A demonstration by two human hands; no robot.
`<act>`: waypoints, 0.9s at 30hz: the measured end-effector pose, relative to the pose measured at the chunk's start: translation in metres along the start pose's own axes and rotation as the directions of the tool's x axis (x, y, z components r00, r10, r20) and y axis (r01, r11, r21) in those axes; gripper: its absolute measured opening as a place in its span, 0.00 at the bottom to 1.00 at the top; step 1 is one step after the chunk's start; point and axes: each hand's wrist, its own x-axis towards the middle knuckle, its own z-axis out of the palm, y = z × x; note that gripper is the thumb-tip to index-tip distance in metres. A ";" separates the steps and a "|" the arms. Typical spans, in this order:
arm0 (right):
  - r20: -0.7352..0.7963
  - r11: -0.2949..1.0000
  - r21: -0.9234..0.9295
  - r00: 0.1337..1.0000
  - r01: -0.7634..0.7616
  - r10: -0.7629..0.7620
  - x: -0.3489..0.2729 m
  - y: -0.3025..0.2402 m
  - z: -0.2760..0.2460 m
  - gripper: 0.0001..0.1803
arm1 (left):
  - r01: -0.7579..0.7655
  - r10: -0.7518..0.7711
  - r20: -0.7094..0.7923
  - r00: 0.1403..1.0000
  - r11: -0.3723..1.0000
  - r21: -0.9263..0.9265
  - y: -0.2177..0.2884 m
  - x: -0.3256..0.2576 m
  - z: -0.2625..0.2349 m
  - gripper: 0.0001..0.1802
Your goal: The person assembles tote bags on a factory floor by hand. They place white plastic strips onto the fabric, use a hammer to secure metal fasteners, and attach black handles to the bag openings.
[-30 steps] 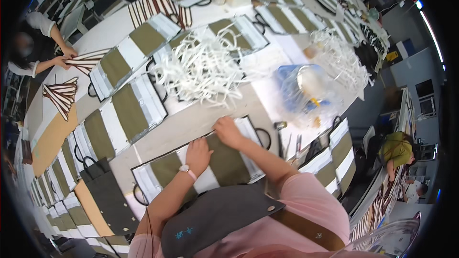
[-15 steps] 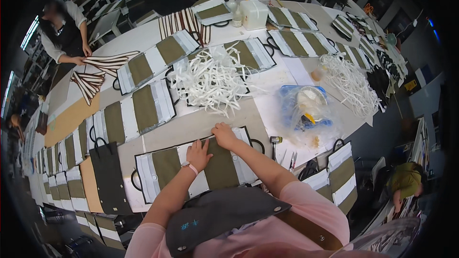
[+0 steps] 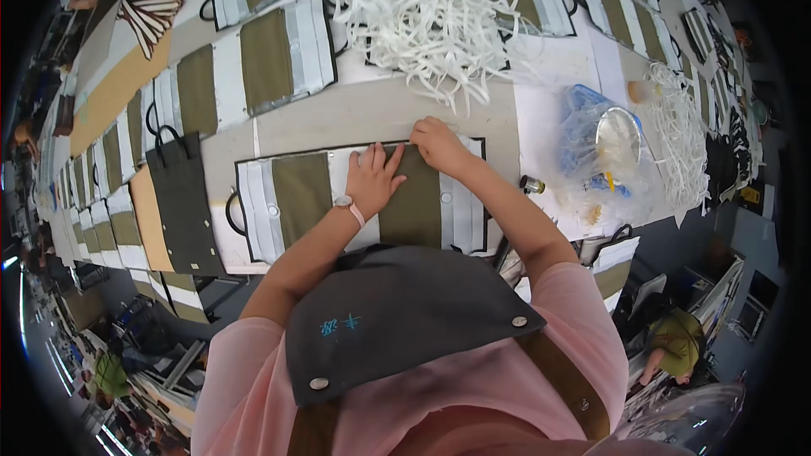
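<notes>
In front of me lies a flat bag panel (image 3: 409, 211) with olive and white stripes, black edging and black cord handles at its ends. My left hand (image 3: 374, 178) rests on it, palm down and fingers spread, near the middle of its far edge. Just to the right, my right hand (image 3: 439, 148) has its fingers bent together at that same edge, pinching it. The fingertips are small here, and whatever else they may hold is hidden. My forearms and dark apron cover part of the panel's near side.
Beyond the panel sits a heap of white tape strips (image 3: 439, 21). More striped panels (image 3: 269, 59) cover the table's left and back. A dark bag piece (image 3: 184, 207) lies left. On the right are a plastic-wrapped blue basket (image 3: 583, 101) and a hammer-like tool's head (image 3: 531, 184).
My view has tilted downward, so the table's things sit higher in the picture. Both hands stay at nearly the same places on the panel's far edge.
</notes>
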 end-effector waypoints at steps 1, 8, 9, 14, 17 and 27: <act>0.003 0.998 -0.037 0.999 0.052 -0.052 -0.002 0.000 -0.004 0.06 | 0.003 -0.003 0.001 1.000 1.000 -0.017 0.000 0.000 0.001 0.36; 0.001 0.940 -0.270 0.976 0.209 -0.216 -0.013 -0.003 -0.006 0.17 | 0.030 -0.035 -0.033 0.999 0.992 -0.126 -0.004 0.000 0.004 0.35; -0.003 0.936 -0.285 0.976 0.209 -0.219 -0.012 -0.004 -0.006 0.18 | 0.026 -0.030 -0.031 0.999 0.992 -0.127 -0.004 0.003 0.002 0.35; 0.000 0.921 -0.307 0.968 0.239 -0.251 -0.009 -0.009 -0.010 0.19 | 0.027 -0.033 -0.041 0.999 0.990 -0.140 -0.006 0.002 0.000 0.34; 0.080 0.921 -0.314 0.973 0.232 -0.218 -0.007 -0.012 -0.008 0.19 | 0.050 -0.054 -0.028 0.998 0.990 -0.129 -0.002 0.006 -0.001 0.34; -0.122 0.978 0.077 0.971 -0.196 0.204 -0.021 0.008 -0.021 0.10 | 0.061 -0.056 0.043 0.997 0.993 -0.104 0.006 0.016 -0.014 0.32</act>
